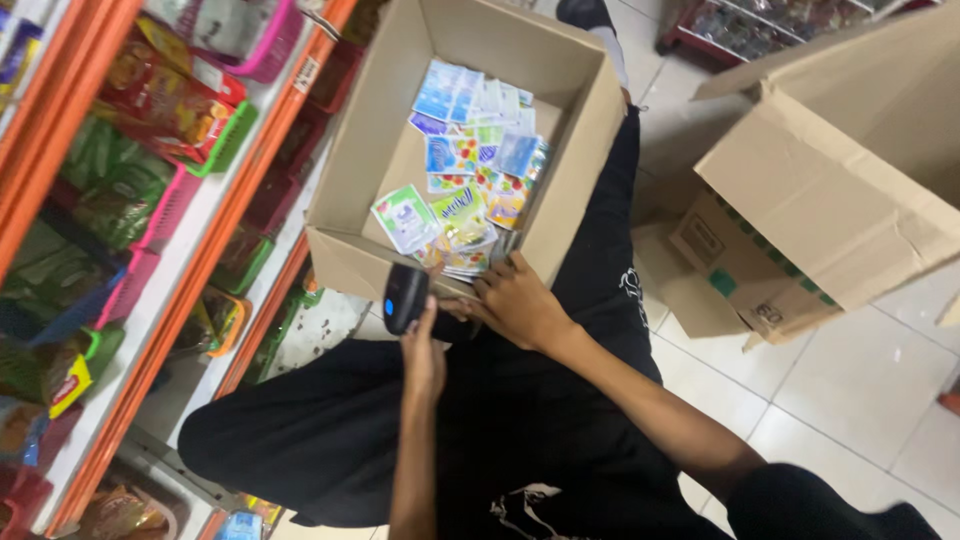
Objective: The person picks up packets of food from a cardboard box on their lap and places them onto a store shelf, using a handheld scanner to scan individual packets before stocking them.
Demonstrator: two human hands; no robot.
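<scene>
Left hand (423, 355) clamped on a small black handheld scanner (405, 297), right hand (517, 300) pinching colourful sachets (462, 252) (stock-scanning, seemingly) in the open brown cardboard box (345, 262); next: steady aim.

White tiled floor (860, 390) — empty cardboard box (830, 190) on it, orange shelf (215, 240) alongside

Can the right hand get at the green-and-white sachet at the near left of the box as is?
Probably yes: the right hand rests at the open box's near rim; the green-and-white sachet lies uncovered just inside.
</scene>
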